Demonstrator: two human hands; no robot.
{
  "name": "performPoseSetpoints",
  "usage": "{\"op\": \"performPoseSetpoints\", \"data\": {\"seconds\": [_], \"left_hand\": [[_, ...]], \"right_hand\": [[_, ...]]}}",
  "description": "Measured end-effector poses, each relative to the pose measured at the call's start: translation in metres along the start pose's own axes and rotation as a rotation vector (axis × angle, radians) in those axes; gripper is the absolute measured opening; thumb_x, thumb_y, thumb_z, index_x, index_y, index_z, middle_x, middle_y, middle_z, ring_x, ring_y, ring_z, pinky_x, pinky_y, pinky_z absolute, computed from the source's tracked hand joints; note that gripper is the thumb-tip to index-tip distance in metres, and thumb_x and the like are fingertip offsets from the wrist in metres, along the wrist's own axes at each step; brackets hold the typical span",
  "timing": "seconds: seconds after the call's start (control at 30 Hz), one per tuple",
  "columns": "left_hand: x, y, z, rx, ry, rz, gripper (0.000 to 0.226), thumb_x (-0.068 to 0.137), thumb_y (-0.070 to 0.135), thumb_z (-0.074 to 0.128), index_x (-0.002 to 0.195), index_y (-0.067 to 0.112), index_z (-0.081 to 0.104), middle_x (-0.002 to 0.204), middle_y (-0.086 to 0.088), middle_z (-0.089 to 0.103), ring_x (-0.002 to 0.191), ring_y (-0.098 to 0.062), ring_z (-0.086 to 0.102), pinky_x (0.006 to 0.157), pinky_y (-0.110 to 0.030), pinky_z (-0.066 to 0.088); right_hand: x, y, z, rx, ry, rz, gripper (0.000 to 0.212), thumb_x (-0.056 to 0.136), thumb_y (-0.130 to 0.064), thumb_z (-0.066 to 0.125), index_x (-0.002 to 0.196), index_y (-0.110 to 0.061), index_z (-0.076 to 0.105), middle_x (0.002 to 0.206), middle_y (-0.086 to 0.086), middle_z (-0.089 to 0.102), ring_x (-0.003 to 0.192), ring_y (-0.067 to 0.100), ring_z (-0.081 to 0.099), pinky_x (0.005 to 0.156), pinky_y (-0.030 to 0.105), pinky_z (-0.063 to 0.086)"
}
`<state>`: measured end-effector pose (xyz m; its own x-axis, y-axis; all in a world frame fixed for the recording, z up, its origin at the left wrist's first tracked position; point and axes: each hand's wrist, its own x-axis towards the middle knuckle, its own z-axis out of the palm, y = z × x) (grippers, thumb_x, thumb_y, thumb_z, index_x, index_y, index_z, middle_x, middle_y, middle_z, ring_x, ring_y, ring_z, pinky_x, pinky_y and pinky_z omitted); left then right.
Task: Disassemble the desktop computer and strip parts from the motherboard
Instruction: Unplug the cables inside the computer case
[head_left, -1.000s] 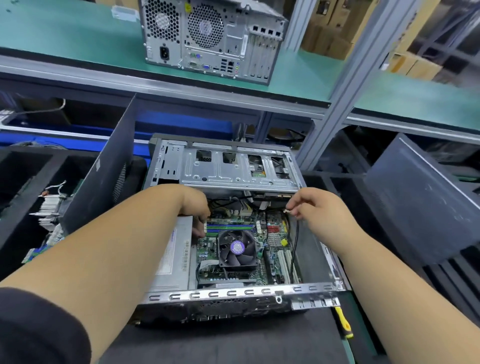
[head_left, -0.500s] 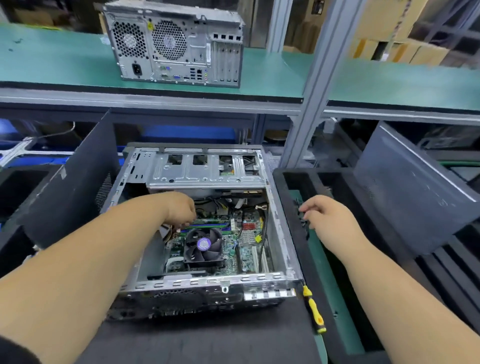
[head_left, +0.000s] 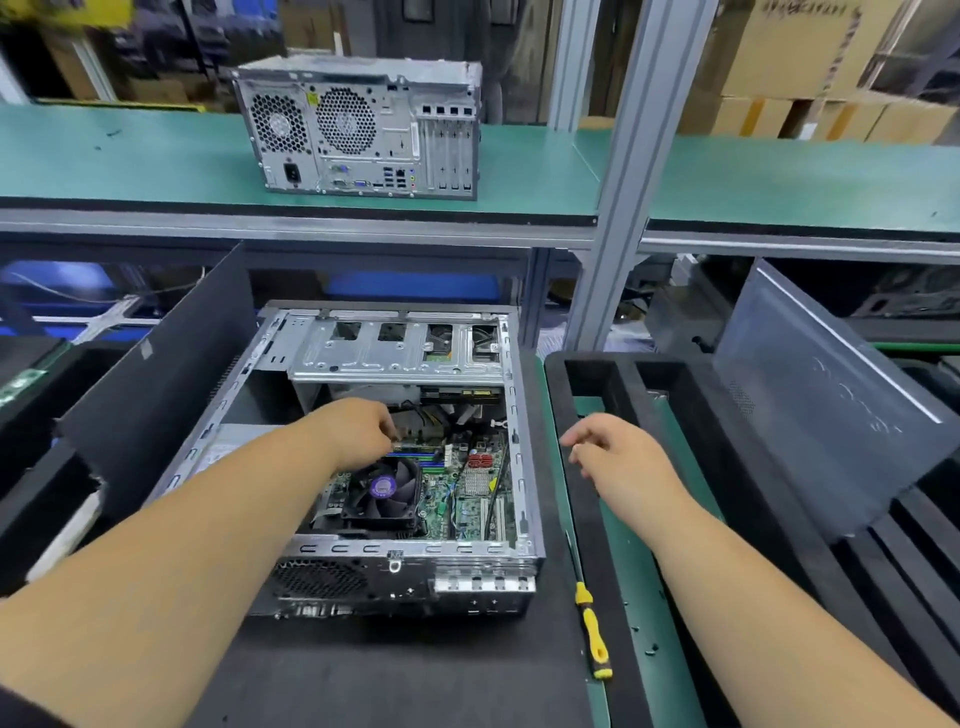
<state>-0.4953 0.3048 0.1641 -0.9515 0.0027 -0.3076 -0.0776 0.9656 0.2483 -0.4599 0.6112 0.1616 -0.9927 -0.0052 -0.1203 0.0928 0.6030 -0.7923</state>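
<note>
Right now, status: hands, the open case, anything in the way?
Left hand inside open case, fingers at the memory slots. Right hand empty, over black tray. Screwdriver lies beside case.

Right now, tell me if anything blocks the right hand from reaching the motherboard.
Yes. The right hand hovers outside the open case, over the black foam tray. The case's right side wall stands between it and the motherboard; it must go over that rim. The left hand is already inside.

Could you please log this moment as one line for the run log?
left hand: inside open case, fingers at motherboard | right hand: outside case, empty | screwdriver: untouched
</note>
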Motion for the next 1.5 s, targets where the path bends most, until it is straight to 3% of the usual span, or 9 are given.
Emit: {"op": "performPoseSetpoints", "data": {"seconds": [0.27, 0.47, 0.63, 0.77, 0.9, 1.03, 1.17, 1.33, 1.5], "left_hand": [[0.0, -0.031, -0.014, 0.073, -0.043, 0.05, 0.036, 0.087, 0.016, 0.049, 0.118, 0.027, 0.063, 0.122, 0.002, 0.062, 0.102, -0.017, 0.059, 0.092, -0.034, 0.049], [0.01, -0.044, -0.015, 0.069, -0.042, 0.145, 0.037, 0.088, 0.016, 0.049, 0.121, 0.027, 0.061, 0.125, 0.003, 0.061, 0.106, -0.018, 0.056, 0.091, -0.033, 0.048], [0.017, -0.049, -0.012, 0.043, -0.065, 0.211, 0.037, 0.088, 0.019, 0.05, 0.122, 0.028, 0.061, 0.127, 0.005, 0.06, 0.109, -0.018, 0.057, 0.092, -0.032, 0.048], [0.026, -0.044, -0.013, 0.008, -0.082, 0.289, 0.038, 0.087, 0.018, 0.049, 0.121, 0.028, 0.062, 0.125, 0.006, 0.061, 0.108, -0.018, 0.056, 0.087, -0.029, 0.047], [0.048, -0.03, -0.012, 0.105, -0.153, 0.309, 0.037, 0.091, 0.019, 0.047, 0.125, 0.021, 0.061, 0.127, 0.0, 0.06, 0.11, -0.022, 0.056, 0.091, -0.033, 0.048], [0.071, -0.014, 0.005, 0.283, -0.36, 0.285, 0.033, 0.097, 0.013, 0.041, 0.125, 0.003, 0.055, 0.103, -0.012, 0.057, 0.086, -0.027, 0.047, 0.075, -0.034, 0.041], [0.087, 0.004, 0.012, 0.382, -0.497, 0.264, 0.021, 0.097, 0.002, 0.041, 0.107, 0.004, 0.059, 0.078, -0.01, 0.045, 0.085, -0.026, 0.041, 0.078, -0.035, 0.04], [0.099, 0.007, 0.023, 0.336, -0.473, 0.207, 0.031, 0.095, 0.004, 0.046, 0.124, 0.001, 0.058, 0.099, -0.012, 0.051, 0.087, -0.024, 0.046, 0.088, -0.036, 0.045], [0.105, -0.007, 0.032, 0.135, -0.244, 0.078, 0.023, 0.093, 0.018, 0.052, 0.114, 0.015, 0.061, 0.123, -0.007, 0.057, 0.109, -0.029, 0.054, 0.093, -0.039, 0.043]], "right_hand": [[0.009, -0.068, 0.041, -0.015, -0.085, -0.193, 0.023, 0.092, -0.016, 0.056, 0.084, -0.034, 0.066, 0.082, -0.006, 0.066, 0.078, 0.019, 0.065, 0.071, 0.034, 0.053], [0.025, -0.1, 0.089, -0.154, -0.228, -0.129, 0.021, 0.095, -0.017, 0.052, 0.093, -0.03, 0.068, 0.084, -0.003, 0.065, 0.059, 0.013, 0.054, 0.049, 0.023, 0.043], [0.047, -0.099, 0.123, -0.296, -0.365, 0.006, 0.02, 0.095, -0.015, 0.051, 0.093, -0.025, 0.068, 0.081, -0.01, 0.058, 0.068, 0.007, 0.051, 0.055, 0.021, 0.039], [0.068, -0.088, 0.144, -0.418, -0.345, 0.093, 0.024, 0.096, -0.013, 0.049, 0.112, -0.018, 0.065, 0.086, -0.003, 0.057, 0.065, 0.012, 0.051, 0.05, 0.022, 0.038], [0.091, -0.078, 0.161, -0.734, -0.347, 0.036, 0.042, 0.1, -0.02, 0.047, 0.141, -0.007, 0.044, 0.133, 0.017, 0.048, 0.117, 0.032, 0.051, 0.095, 0.033, 0.043], [0.11, -0.071, 0.179, -0.966, -0.389, -0.004, 0.039, 0.099, -0.018, 0.048, 0.136, -0.004, 0.045, 0.135, 0.019, 0.053, 0.122, 0.035, 0.051, 0.097, 0.038, 0.042], [0.127, -0.065, 0.19, -1.003, -0.397, 0.033, 0.032, 0.095, -0.007, 0.051, 0.126, -0.008, 0.059, 0.129, 0.014, 0.061, 0.116, 0.033, 0.059, 0.089, 0.04, 0.049], [0.141, -0.058, 0.189, -1.052, -0.399, 0.077, 0.04, 0.088, -0.008, 0.068, 0.128, -0.004, 0.061, 0.134, 0.014, 0.059, 0.122, 0.035, 0.055, 0.094, 0.043, 0.047], [0.138, -0.051, 0.191, -0.996, -0.294, 0.073, 0.028, 0.095, -0.006, 0.054, 0.121, -0.004, 0.064, 0.123, 0.016, 0.065, 0.111, 0.034, 0.06, 0.083, 0.041, 0.049]]}}
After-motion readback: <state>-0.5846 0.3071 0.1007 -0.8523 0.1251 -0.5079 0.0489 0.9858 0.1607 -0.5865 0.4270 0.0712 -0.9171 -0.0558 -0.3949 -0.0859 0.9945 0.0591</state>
